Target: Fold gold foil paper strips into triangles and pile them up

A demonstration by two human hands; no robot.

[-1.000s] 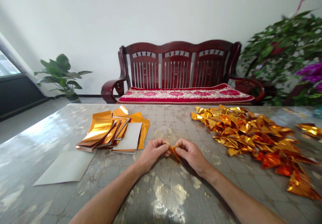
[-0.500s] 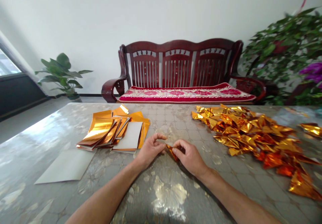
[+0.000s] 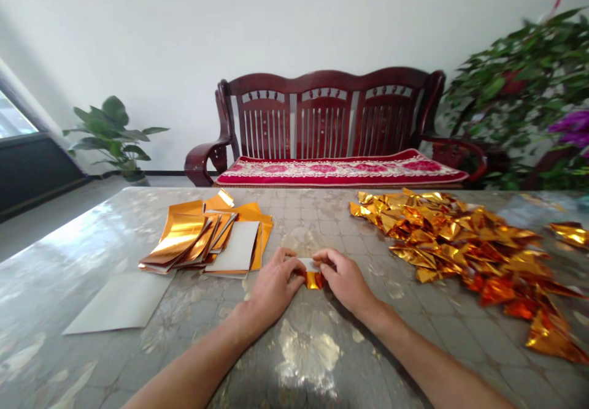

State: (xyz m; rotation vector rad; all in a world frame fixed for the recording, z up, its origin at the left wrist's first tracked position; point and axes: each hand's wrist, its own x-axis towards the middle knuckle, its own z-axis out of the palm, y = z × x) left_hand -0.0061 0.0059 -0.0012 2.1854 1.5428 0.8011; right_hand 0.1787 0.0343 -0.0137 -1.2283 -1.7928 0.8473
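Between my hands is a small piece of gold foil paper (image 3: 313, 281), its shiny gold face low and a pale strip of its back above. My left hand (image 3: 278, 279) is closed with thumb and fingers on the paper's left end. At the other end my right hand (image 3: 343, 279) pinches the paper between thumb and forefinger. Both hands rest low over the patterned table (image 3: 317, 360). Part of the paper is hidden behind my fingers.
Left of my hands lies a loose stack of gold foil sheets (image 3: 184, 235), with a single pale sheet (image 3: 117, 301) nearer me. A heap of folded gold foil pieces (image 3: 442, 234) spreads along the right side. Clear plastic (image 3: 529, 211) lies behind it. A wooden bench (image 3: 322, 127) stands beyond the table.
The foil paper has turned from a narrow slanted shape to a level one, showing a pale strip and a gold front. My left fingers have curled down onto its left end.
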